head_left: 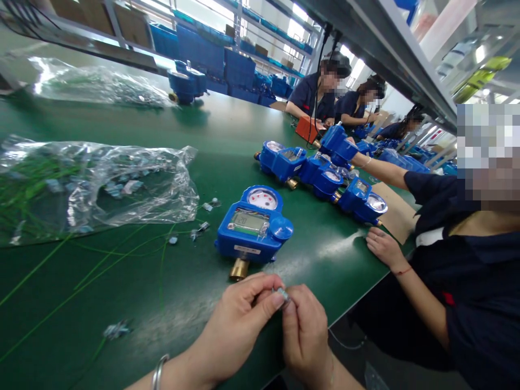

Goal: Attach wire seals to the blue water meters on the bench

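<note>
My left hand (238, 327) pinches a small pale-blue plastic wire seal (281, 294) between thumb and forefinger. From the other side, my right hand (305, 325) has its thumb and fingers closed on the same seal; the fingers partly hide it. Just beyond my hands, a blue water meter (248, 230) rests on the green table, its brass fitting (239, 269) pointing toward me. It has a round dial and a small display, with a round blue cap at its right. Loose seals (200, 232) lie left of the meter, and another seal cluster (116, 329) sits nearer me.
Plastic bags of green-wired seals (134, 189) cover the left side of the green table (325, 265). Several blue meters (325, 173) stand at the right, where a co-worker's hand (384, 248) rests by the edge. One more meter (187, 82) stands far back.
</note>
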Available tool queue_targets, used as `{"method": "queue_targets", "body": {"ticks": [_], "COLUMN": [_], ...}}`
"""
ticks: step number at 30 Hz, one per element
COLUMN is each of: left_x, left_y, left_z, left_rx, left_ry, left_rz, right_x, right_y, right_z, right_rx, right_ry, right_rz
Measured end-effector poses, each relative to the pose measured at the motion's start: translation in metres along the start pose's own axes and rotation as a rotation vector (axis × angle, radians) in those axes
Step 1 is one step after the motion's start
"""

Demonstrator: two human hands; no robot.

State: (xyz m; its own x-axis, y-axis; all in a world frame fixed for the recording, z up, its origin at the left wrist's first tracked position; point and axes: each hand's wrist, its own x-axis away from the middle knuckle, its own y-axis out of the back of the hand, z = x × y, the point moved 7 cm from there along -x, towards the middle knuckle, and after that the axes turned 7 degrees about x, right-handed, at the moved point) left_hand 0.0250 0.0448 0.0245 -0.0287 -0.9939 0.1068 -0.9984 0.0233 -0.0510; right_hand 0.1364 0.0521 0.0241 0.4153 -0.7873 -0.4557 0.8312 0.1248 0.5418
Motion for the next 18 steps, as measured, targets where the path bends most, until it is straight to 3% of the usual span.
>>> {"method": "queue_targets", "body": {"ticks": [3, 5, 7, 11, 13, 15, 18], "left_x": [0.000, 0.000, 0.001, 0.002, 0.003, 0.002, 0.002], "left_y": [0.001, 0.003, 0.006, 0.008, 0.007, 0.005, 0.003], "left_z": [-0.003, -0.003, -0.001, 0.000, -0.002, -0.003, -0.006], "left_rx": [-0.039, -0.061, -0.076, -0.089, -0.097, -0.105, -0.139], "left_ry": [-0.069, -0.096, -0.097, -0.090, -0.098, -0.106, -0.140], "left_rz": [-0.001, -0.023, -0.051, -0.078, -0.079, -0.068, -0.049], "right_x": [0.002, 0.009, 0.010, 0.004, 0.004, 0.002, 0.006], "right_y": [-0.021, -0.039, -0.040, -0.007, -0.003, -0.008, -0.038], "right_z": [-0.018, -0.018, -0.017, -0.009, -0.005, -0.013, -0.016], "right_rx": [-0.563, -0.869, -0.825, -0.160, -0.063, -0.278, -0.930], "right_ry": [-0.471, -0.697, -0.690, -0.244, -0.161, -0.302, -0.663], "right_rz": [0.128, 0.258, 0.275, 0.034, 0.013, 0.058, 0.326]}}
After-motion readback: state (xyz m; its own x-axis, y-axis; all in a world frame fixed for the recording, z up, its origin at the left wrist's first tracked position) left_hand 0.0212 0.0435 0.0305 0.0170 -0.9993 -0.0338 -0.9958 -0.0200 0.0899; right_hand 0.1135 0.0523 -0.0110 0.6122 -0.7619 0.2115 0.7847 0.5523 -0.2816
